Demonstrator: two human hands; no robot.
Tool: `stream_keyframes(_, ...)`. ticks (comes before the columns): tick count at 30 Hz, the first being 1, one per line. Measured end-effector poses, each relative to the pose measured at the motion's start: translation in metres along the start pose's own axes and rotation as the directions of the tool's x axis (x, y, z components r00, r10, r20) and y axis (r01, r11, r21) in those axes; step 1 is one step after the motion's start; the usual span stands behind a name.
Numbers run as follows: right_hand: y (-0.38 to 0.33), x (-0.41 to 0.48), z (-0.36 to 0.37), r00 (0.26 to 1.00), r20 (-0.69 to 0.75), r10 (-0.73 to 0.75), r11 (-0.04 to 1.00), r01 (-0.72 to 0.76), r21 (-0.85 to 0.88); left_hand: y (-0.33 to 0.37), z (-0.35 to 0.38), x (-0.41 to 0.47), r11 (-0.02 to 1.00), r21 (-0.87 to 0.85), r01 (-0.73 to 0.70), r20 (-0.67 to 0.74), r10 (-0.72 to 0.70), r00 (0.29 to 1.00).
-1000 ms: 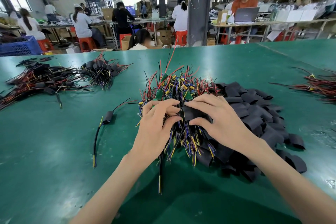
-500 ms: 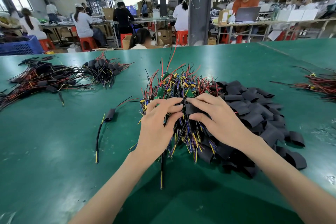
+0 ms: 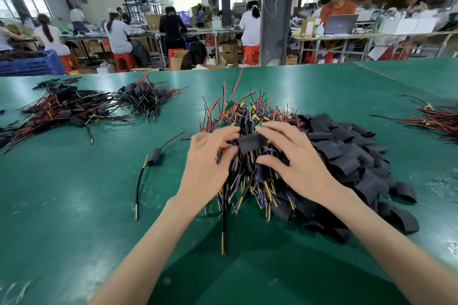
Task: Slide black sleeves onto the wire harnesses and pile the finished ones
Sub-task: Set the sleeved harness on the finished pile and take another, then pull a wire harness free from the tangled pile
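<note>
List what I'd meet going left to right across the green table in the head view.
Far left, pile of finished harnesses → lone sleeved harness → left hand → black sleeve pinched between both hands → right hand → heap of loose black sleeves → red-and-black wire bundle at the right edge.

Legible text: none was found | far cardboard box (image 3: 307, 28) and laptop (image 3: 340, 23): too blurred to read

Green table (image 3: 74, 218) bears harness heap (image 3: 247, 111); black sleeves (image 3: 347, 153) abut its right. Sleeved harness (image 3: 154, 156) left of heap; sleeved piles (image 3: 69, 109) farther left.
</note>
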State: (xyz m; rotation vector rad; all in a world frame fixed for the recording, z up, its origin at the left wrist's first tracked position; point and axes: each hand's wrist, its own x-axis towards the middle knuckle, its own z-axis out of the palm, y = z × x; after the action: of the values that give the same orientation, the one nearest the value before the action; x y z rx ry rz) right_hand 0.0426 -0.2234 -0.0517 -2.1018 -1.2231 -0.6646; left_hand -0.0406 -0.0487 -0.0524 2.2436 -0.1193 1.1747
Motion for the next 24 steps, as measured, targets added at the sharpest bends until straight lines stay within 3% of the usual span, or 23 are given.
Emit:
stream_keyframes(4,0.015,-0.001,-0.010,0.980,-0.185,0.077,0.996,-0.085,-0.034,-0.025,-0.031,0.020,0.985,0.116,0.124,-0.393,-0.069,0.917)
stream_keyframes(6,0.024,-0.004,-0.012,0.963,-0.241,0.121,0.988,-0.139,-0.061,-0.049,-0.049,0.025,0.961,0.108,0.253,-0.463,-0.176,0.868)
stream_keyframes(8,0.030,-0.007,-0.011,0.955,-0.264,0.135,0.978,-0.170,-0.117,-0.076,-0.061,0.025,0.873,0.186,0.451,-0.449,-0.332,0.829)
stream_keyframes(11,0.034,-0.010,-0.006,0.961,-0.245,0.131,0.961,-0.184,-0.208,-0.106,-0.067,0.012,0.607,0.442,0.660,-0.321,-0.580,0.748)
stream_keyframes(14,0.036,-0.012,-0.005,0.961,-0.237,0.141,0.948,-0.200,-0.249,-0.115,-0.065,-0.001,0.404,0.591,0.698,-0.202,-0.764,0.613)
stream_keyframes(16,0.037,-0.011,-0.008,0.954,-0.258,0.152,0.943,-0.219,-0.252,-0.115,-0.063,0.000,0.312,0.668,0.676,-0.211,-0.792,0.574)
stream_keyframes(18,0.038,-0.010,-0.010,0.948,-0.270,0.171,0.940,-0.239,-0.244,-0.117,-0.058,0.001,0.335,0.706,0.624,-0.196,-0.754,0.627)
stream_keyframes(21,0.039,-0.011,-0.010,0.948,-0.253,0.195,0.935,-0.257,-0.243,-0.120,-0.050,-0.002,0.496,0.703,0.511,-0.066,-0.669,0.740)
stream_keyframes(24,0.042,-0.011,-0.010,0.949,-0.226,0.219,0.928,-0.274,-0.254,-0.125,-0.050,-0.004,0.545,0.661,0.516,-0.058,-0.649,0.759)
